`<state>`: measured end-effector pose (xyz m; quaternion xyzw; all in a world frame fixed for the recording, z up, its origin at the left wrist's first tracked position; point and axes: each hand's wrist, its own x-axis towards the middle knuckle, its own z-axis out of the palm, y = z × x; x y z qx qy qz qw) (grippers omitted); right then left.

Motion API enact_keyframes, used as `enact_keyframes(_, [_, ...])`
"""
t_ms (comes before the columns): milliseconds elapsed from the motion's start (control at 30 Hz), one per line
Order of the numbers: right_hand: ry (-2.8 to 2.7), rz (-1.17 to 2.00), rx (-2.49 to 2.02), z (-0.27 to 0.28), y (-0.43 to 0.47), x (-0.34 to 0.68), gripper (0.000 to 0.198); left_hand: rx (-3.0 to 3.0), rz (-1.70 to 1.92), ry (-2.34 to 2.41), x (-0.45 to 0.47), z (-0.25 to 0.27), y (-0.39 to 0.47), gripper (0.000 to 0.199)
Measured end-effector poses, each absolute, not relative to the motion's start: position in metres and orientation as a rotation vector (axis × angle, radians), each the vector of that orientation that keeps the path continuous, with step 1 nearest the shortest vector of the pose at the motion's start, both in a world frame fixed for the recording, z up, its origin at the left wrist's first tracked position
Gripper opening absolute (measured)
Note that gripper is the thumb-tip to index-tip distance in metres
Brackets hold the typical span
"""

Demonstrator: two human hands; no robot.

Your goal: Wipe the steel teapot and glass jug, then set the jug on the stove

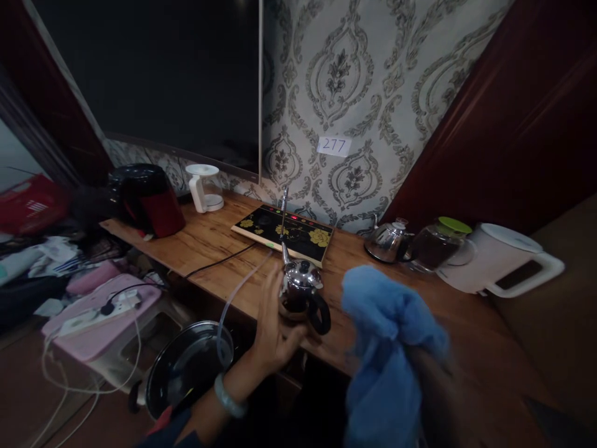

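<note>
Steel kettle, blue cloth
My left hand cups the kettle; my right hand, blurred, holds the bunched cloth.

Mirror-glossy metal teapot, soft matt cloth, smooth grained wooden counter, glossy cooktop.

Dim light, blurred blue cloth

Observed shiny silver teapot, lidded, black-handled, spout toward frame top, below centre. Noted crumpled blue cloth, lower right.
</note>
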<state>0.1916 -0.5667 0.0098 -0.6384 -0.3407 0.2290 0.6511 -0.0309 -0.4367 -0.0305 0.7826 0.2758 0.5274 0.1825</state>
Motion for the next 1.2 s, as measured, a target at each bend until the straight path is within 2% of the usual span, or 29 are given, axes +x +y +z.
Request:
enact_keyframes(100, [-0.939, 0.783, -1.326, 0.009, -0.559, 0.132, 0.032, 2.263, 1.304, 0.521, -0.048, -0.009, -0.467, 0.101])
enact_keyframes(167, [-1.026, 0.899, -1.196, 0.01, -0.54, 0.099, 0.05, 2.29, 1.245, 0.606, -0.055, -0.002, -0.478, 0.101])
enact_keyframes(233, [-0.991, 1.09, -1.033, 0.013, -0.522, 0.081, 0.062, 2.236, 1.317, 0.798, -0.062, 0.0, -0.478, 0.082])
enact_keyframes(333, [-1.011, 1.27, -0.831, 0.015, -0.509, 0.08, 0.066, 2.117, 1.41, 0.941, -0.075, 0.002, -0.46, 0.057])
enact_keyframes(400, [-1.093, 1.195, -0.88, 0.014, -0.51, 0.092, 0.057, 2.07, 1.4, 0.956, -0.084, 0.008, -0.44, 0.052])
enact_keyframes(500, [-1.074, 0.872, -1.142, 0.002, -0.516, 0.114, 0.039, 2.019, 1.439, 0.975, -0.087, 0.019, -0.402, 0.052])
enact_keyframes(633, [-0.96, 0.593, -1.34, -0.03, -0.514, 0.132, 0.039, 2.11, 1.393, 0.845, -0.062, 0.021, -0.352, 0.049])
enact_keyframes(767, [-0.978, 0.596, -1.362, -0.061, -0.502, 0.132, 0.045, 2.255, 1.205, 0.717, -0.032, 0.003, -0.331, 0.042])
enact_keyframes(933, [-1.045, 0.668, -1.372, -0.071, -0.495, 0.128, 0.036, 2.196, 1.361, 0.834, -0.035, -0.034, -0.35, 0.032])
enact_keyframes(1100, [-1.066, 0.711, -1.316, -0.069, -0.494, 0.131, 0.031, 2.24, 1.336, 1.004, -0.06, -0.069, -0.372, 0.036])
enact_keyframes(1200, [-1.06, 0.736, -1.281, -0.071, -0.491, 0.133, 0.029, 2.29, 1.259, 1.03, -0.073, -0.068, -0.382, 0.034])
